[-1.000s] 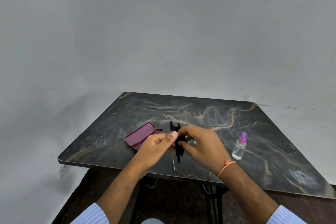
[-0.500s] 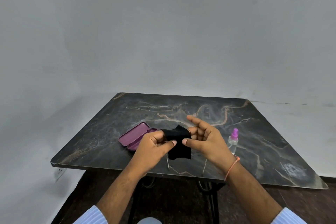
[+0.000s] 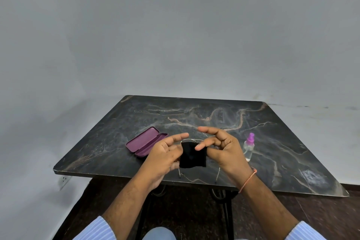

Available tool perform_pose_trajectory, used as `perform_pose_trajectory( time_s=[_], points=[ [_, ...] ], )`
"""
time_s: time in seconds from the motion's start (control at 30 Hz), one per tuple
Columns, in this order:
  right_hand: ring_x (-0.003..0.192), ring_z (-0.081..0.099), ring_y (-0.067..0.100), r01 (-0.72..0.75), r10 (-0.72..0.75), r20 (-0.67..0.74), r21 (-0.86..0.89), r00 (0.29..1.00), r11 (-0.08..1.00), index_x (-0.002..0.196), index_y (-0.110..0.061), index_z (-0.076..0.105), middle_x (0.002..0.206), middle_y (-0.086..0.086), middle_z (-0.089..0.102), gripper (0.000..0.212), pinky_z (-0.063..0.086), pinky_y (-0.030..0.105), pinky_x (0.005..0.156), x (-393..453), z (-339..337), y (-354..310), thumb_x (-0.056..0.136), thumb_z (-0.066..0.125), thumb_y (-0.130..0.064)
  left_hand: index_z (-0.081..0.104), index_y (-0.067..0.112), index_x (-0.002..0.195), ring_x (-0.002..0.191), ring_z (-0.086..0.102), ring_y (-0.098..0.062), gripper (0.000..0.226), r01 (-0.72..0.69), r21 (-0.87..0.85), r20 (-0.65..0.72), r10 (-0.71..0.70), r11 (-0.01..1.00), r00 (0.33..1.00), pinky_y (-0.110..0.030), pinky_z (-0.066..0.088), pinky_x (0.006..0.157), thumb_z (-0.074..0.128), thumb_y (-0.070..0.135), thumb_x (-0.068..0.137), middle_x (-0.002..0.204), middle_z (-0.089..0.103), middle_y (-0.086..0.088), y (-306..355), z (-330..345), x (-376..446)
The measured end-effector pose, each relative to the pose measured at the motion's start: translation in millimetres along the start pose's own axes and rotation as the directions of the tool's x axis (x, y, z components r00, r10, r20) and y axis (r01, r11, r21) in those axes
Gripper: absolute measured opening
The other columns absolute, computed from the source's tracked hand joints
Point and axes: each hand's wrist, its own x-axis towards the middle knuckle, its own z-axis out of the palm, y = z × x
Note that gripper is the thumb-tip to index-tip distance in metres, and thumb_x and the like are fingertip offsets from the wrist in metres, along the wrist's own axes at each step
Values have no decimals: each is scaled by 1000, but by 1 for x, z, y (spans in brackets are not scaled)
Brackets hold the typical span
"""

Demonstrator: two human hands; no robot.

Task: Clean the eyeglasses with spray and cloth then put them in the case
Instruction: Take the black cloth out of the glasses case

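Marble table (image 3: 194, 111): purple case (image 3: 145, 141) open, seemingly empty; spray btl (image 3: 248, 147) upright.

Black cloth (image 3: 192, 155) – purple case (image 3: 145, 141) – dark marble-veined table (image 3: 214, 115), bottle (image 3: 249, 147) purple-capped.

Both our forearms reach forward, sleeves pushed back, and our hands meet close together. Our left hand (image 3: 165, 156) has its palm turned toward the right, index extended, thumb and lower fingers pinching. Our right hand (image 3: 224, 150) faces it, index raised, thumb and middle finger pinching.
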Motion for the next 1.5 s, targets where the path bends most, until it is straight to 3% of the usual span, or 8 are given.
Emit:
perform_pose_trajectory(
  time_s=[0.33, 0.47, 0.6, 0.7, 0.83, 1.0, 1.3, 1.5],
  points=[
    [81, 74, 15, 53, -56, -9, -191, 998, 980, 120, -28, 76, 89, 6, 85, 62, 57, 19, 81, -4, -3, 6, 83, 57, 18, 74, 8, 134, 103, 87, -33, 48, 192, -94, 28, -191, 977, 981, -38, 71, 76, 41, 40, 121, 119, 85, -22, -2, 9, -5],
    [70, 68, 9, 4, 2, 34, -156, 999, 988, 114, -21, 76, 94, 6, 85, 54, 54, 17, 69, -4, -5, 5, 88, 58, 22, 82, 8, 124, 100, 88, -31, 34, 109, 4, -22, -109, 994, 994, -33, 71, 72, 68, 35, 110, 115, 86, -22, -5, 12, -4],
    [101, 77, 21, -51, 51, -5, -88, 999, 995, 116, -13, 77, 111, 8, 84, 43, 64, 31, 86, -6, -6, 7, 94, 62, 21, 84, 9, 121, 101, 88, -28, 17, 50, 52, -77, -46, 997, 996, -33, 71, 71, 74, 15, 108, 109, 88, -16, -8, 13, -1],
    [107, 75, 31, -197, 197, -55, 2, 979, 980, 123, -20, 78, 125, 3, 80, 35, 66, 52, 90, -11, -3, 8, 93, 69, -5, 86, 17, 117, 100, 88, -27, 15, -18, 130, -96, 31, 991, 995, -36, 72, 73, 74, 15, 109, 106, 89, -12, -10, 13, 1],
    [110, 78, 35, -306, 305, -24, -48, 952, 951, 119, -27, 82, 116, 10, 82, 38, 66, 41, 79, -18, 3, 7, 85, 88, -43, 90, 28, 113, 104, 87, -24, 20, -126, 219, -43, 139, 968, 989, -41, 72, 87, 77, 14, 106, 107, 90, -6, -14, 10, 4],
    [87, 82, 33, -311, 312, -111, 21, 944, 950, 102, -12, 86, 98, 28, 80, 9, 68, 37, 71, -18, 0, 15, 94, 83, -11, 89, 41, 109, 100, 87, -16, 28, -213, 395, -2, 233, 894, 972, -29, 70, 82, 81, 15, 104, 104, 89, 6, -16, -1, 13],
    [83, 82, 18, -301, 315, -269, 94, 910, 949, 103, -20, 86, 98, 13, 85, 9, 62, 24, 63, -30, -20, 8, 95, 81, -18, 84, 29, 127, 104, 71, -3, 40, -353, 913, 213, 498, 205, 840, -13, 55, 88, 79, 1, 99, 126, 72, 14, -30, -55, 43],
    [96, 83, 32, -283, 311, -305, 131, 900, 950, 105, -17, 85, 106, 17, 84, 11, 64, 28, 66, -41, -29, 3, 96, 80, -17, 80, 28, 138, 130, 72, -18, 46, -394, 919, 341, 453, 26, 824, -34, 64, 99, 84, 9, 96, 147, 73, 6, -32, -62, 62]
  ],
)
